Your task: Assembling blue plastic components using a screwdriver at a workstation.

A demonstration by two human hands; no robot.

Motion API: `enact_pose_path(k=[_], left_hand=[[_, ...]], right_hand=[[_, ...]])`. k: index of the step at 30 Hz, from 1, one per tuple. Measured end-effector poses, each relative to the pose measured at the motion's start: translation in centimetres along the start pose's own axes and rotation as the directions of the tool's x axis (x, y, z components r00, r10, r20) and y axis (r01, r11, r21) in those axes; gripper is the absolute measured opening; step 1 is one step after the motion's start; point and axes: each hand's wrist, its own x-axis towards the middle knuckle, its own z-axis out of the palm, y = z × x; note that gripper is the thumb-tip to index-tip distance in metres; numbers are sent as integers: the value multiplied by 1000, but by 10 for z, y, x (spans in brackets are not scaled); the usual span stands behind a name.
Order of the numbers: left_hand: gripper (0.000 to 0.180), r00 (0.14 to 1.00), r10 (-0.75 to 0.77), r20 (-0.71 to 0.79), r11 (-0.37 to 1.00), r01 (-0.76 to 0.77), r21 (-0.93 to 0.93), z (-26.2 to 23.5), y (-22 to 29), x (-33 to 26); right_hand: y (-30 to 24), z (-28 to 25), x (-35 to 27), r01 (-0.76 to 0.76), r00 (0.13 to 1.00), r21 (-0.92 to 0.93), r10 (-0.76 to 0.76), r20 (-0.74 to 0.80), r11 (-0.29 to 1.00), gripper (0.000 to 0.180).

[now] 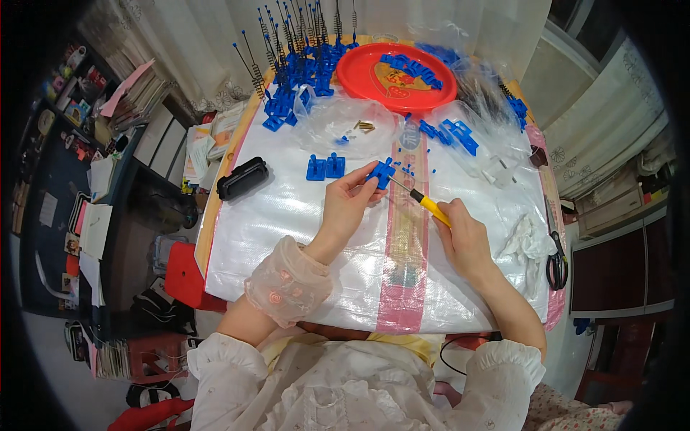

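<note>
Between the thumb and fingers of my left hand (345,208) is a small blue plastic part (381,174). My right hand (463,237) is closed round the yellow and black handle of a screwdriver (430,207). The screwdriver's thin metal shaft points up and left, its tip at or close to the blue part; whether they touch I cannot tell. Two similar blue plates (326,167) stand on the white sheet left of my left hand. Tiny blue pieces (407,170) are scattered just beyond the screwdriver. Brass-coloured pins (365,126) lie on a clear plastic bag (327,129).
Many blue parts with black springs and rods (298,65) crowd the far left. A red round tray (359,82) holding blue pieces sits at the back. Plastic bags with blue parts (460,136) lie right. A black case (243,179), scissors (555,262) and crumpled tissue (530,244) edge the table.
</note>
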Motion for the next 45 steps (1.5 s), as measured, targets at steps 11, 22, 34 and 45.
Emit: enact_pose_path(k=[11,22,34,45], left_hand=[[37,998,40,52,999,-39,-21,2,-1,-1],[37,998,31,57,1000,-31,-2,2,3,-4],[37,996,39,78,999,-37,-27,0,1,0],[48,993,-71,95,976,89,-197,4,7,-4]], right_hand=[[-1,-4,-2,-62,998,158,60,17,986,25],[-2,-9,2,-385,921,552,341,186,739,13],[8,-5,4,-606,777,717,449,441,345,10],[14,-15,6,-674,662,728,335,670,-124,12]])
